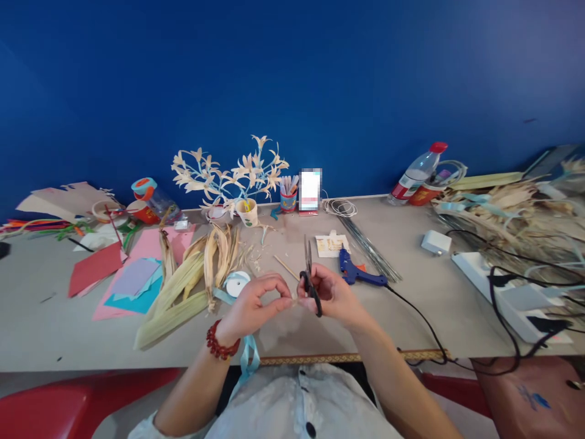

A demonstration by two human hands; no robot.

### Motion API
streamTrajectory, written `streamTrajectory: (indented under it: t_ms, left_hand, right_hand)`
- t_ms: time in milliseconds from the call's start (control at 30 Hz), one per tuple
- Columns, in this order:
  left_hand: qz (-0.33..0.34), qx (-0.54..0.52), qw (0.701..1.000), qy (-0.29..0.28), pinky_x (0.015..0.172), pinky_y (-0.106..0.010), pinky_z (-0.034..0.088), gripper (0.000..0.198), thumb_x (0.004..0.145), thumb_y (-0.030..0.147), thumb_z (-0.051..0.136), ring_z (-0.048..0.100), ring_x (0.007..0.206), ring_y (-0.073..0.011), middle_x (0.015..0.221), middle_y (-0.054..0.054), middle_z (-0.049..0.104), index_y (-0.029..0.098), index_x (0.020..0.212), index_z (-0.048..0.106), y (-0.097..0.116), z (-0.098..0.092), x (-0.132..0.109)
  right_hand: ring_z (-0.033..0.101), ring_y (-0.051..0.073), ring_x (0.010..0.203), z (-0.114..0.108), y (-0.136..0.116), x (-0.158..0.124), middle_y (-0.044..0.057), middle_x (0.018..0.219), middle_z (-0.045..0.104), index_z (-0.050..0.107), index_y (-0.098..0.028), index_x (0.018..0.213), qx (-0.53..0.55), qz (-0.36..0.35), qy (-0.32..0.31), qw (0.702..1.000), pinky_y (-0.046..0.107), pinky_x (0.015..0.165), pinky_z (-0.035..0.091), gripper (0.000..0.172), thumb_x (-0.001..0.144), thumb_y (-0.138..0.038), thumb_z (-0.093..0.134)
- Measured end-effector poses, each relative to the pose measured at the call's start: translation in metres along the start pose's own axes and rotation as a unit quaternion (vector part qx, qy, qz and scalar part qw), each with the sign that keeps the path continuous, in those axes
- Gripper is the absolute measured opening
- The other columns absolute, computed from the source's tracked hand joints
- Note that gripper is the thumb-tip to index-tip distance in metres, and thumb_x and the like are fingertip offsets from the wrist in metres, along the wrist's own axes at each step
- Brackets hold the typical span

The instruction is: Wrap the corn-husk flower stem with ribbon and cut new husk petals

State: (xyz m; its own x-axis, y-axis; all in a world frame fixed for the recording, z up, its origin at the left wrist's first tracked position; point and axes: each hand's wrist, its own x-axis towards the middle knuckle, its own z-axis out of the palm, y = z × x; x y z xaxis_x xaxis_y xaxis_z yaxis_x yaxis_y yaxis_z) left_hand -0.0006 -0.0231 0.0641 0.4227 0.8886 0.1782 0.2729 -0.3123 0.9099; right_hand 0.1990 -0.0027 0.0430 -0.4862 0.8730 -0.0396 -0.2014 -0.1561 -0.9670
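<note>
My right hand (337, 299) holds a pair of scissors (312, 294) with black handles, the blades pointing up and away from me. Its thumb and a finger also come together near the fingertips of my left hand (262, 302). That left hand is closed in a pinch on something tiny and pale that I cannot make out. On the left wrist is a red bead bracelet (219, 342). A roll of light blue ribbon (236, 284) lies just beyond the left hand, and ribbon also hangs over the table edge below it. A thin stick (286, 267) rests behind the scissors.
Dried corn husks (183, 286) and coloured paper (95, 268) cover the left side. Husk flowers (249, 167) stand in a cup (247, 213). At right lie a blue glue gun (361, 271), wires (372, 247), a power strip (479, 286) with cables, and a leaning bottle (414, 174).
</note>
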Motion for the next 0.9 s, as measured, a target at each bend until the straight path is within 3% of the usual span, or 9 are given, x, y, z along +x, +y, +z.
streamTrajectory:
  t_ms: [233, 367, 533, 667, 900]
  left_hand:
    - [-0.077, -0.104, 0.991, 0.018, 0.073, -0.027, 0.040, 0.015, 0.086, 0.029, 0.060, 0.052, 0.075, -0.0153, 0.076, -0.002, 0.058, 0.017, 0.078, 0.060, -0.013, 0.021, -0.003]
    - [-0.122, -0.228, 0.958, 0.124, 0.067, -0.023, 0.038, 0.015, 0.085, 0.030, 0.063, 0.048, 0.071, -0.0125, 0.075, 0.000, 0.054, 0.018, 0.078, 0.059, -0.018, 0.032, -0.004]
    - [-0.125, -0.285, 0.923, 0.226, 0.065, -0.020, 0.038, 0.011, 0.081, 0.028, 0.068, 0.047, 0.071, -0.0110, 0.075, 0.001, 0.053, 0.019, 0.081, 0.061, -0.022, 0.037, -0.003]
    - [-0.120, -0.279, 0.924, 0.233, 0.065, -0.021, 0.040, 0.011, 0.083, 0.029, 0.067, 0.047, 0.069, -0.0109, 0.072, 0.002, 0.053, 0.019, 0.081, 0.062, -0.022, 0.039, -0.003]
    - [-0.108, -0.245, 0.934, 0.235, 0.063, -0.022, 0.040, 0.013, 0.084, 0.030, 0.065, 0.047, 0.067, -0.0109, 0.072, 0.002, 0.053, 0.019, 0.079, 0.061, -0.018, 0.042, -0.002]
  right_hand:
    - [0.051, 0.011, 0.061, 0.004, 0.009, 0.001, -0.002, 0.073, 0.060, 0.049, -0.021, 0.081, 0.046, -0.015, 0.060, 0.997, 0.021, 0.054, 0.038, 0.039, 0.064, -0.032, 0.082]
    - [0.043, 0.009, 0.056, 0.010, 0.016, -0.004, -0.002, 0.075, 0.056, 0.048, -0.022, 0.084, 0.027, -0.023, 0.143, 0.989, 0.021, 0.048, 0.034, 0.037, 0.072, -0.043, 0.076]
    - [0.042, 0.011, 0.060, 0.017, 0.043, -0.027, -0.003, 0.068, 0.050, 0.048, -0.020, 0.078, -0.058, 0.006, 0.051, 0.997, 0.024, 0.055, 0.033, 0.043, 0.075, -0.057, 0.069]
    - [0.041, 0.011, 0.061, 0.021, 0.056, -0.038, -0.002, 0.070, 0.049, 0.046, -0.020, 0.078, -0.071, 0.025, 0.027, 0.997, 0.024, 0.056, 0.032, 0.045, 0.076, -0.060, 0.066]
    - [0.037, 0.011, 0.059, 0.020, 0.054, -0.035, -0.004, 0.067, 0.046, 0.046, -0.020, 0.075, -0.088, 0.029, 0.044, 0.995, 0.023, 0.053, 0.031, 0.043, 0.076, -0.057, 0.067]
